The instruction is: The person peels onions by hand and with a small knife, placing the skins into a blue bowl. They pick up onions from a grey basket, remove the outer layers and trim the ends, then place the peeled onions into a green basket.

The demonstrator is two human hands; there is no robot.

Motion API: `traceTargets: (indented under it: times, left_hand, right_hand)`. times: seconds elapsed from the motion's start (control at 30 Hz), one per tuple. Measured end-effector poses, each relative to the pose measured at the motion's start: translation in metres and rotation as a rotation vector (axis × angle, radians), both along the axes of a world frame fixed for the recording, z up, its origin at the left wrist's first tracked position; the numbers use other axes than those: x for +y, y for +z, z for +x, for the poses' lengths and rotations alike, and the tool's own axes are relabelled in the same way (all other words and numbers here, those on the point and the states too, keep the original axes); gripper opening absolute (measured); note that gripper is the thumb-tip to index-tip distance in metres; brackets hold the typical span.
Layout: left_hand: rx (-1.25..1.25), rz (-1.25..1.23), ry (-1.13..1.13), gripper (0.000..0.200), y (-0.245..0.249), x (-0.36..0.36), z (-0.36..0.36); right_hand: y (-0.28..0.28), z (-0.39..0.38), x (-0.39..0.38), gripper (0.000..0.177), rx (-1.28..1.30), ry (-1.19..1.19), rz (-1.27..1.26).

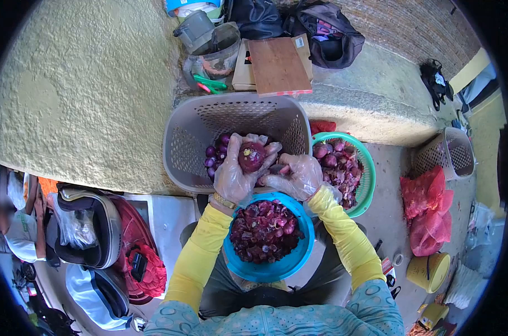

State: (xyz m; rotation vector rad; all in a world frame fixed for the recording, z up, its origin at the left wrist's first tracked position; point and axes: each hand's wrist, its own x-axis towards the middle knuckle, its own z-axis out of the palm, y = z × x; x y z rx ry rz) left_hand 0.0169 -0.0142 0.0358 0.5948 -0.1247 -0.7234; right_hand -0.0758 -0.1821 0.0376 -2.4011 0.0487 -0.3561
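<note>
My left hand [235, 172], in a clear plastic glove, is closed around a large red onion [252, 157] with a pale cut spot on top. Just to its right, my gloved right hand [300, 177] has its fingers curled in; a small dark thing seems to be between them, too hidden to name. Both hands are over the front of a grey perforated basket [178, 162], where shiny purple onions [211, 162] lie. Below the hands, a blue basin [308, 224] holds dark red onions and skins [265, 232].
A green basket [369, 168] with onions and skins stands to the right. Further right lie red mesh sacks [427, 213] and a yellow bucket [430, 271]. A brown board [279, 64] rests on the ledge ahead. Another person [22, 229] is at far left.
</note>
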Motion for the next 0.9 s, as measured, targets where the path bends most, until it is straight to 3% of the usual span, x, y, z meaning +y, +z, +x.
traceTargets:
  times: [0.13, 0.23, 0.3, 0.43, 0.5, 0.63, 0.9]
  left_hand:
    - [-0.032, 0.045, 0.003, 0.038, -0.011, -0.001, 0.005]
    - [0.118, -0.171, -0.125, 0.037, -0.009, 0.002, 0.006]
    - [-0.012, -0.007, 0.009, 0.035, -0.004, -0.004, -0.003]
    - [-0.03, -0.006, 0.067, 0.035, 0.0, -0.008, -0.011]
    - [0.189, -0.06, -0.044, 0.034, 0.001, -0.006, -0.006]
    - [0.165, -0.019, -0.02, 0.034, 0.004, -0.01, -0.008]
    - [0.075, -0.052, 0.043, 0.027, -0.011, -0.014, -0.006]
  right_hand:
    - [0.0, 0.001, 0.002, 0.057, 0.002, -0.054, 0.085]
    - [0.004, 0.001, 0.005, 0.059, 0.067, -0.114, 0.105]
    - [0.007, 0.001, 0.009, 0.059, 0.116, -0.128, 0.067]
    - [0.001, 0.002, 0.012, 0.06, 0.079, -0.123, 0.092]
    - [0.001, 0.003, 0.012, 0.059, 0.031, -0.126, 0.127]
    - [0.004, 0.002, 0.012, 0.058, 0.039, -0.135, 0.126]
    - [0.0, 0.002, 0.017, 0.041, -0.029, -0.087, 0.072]
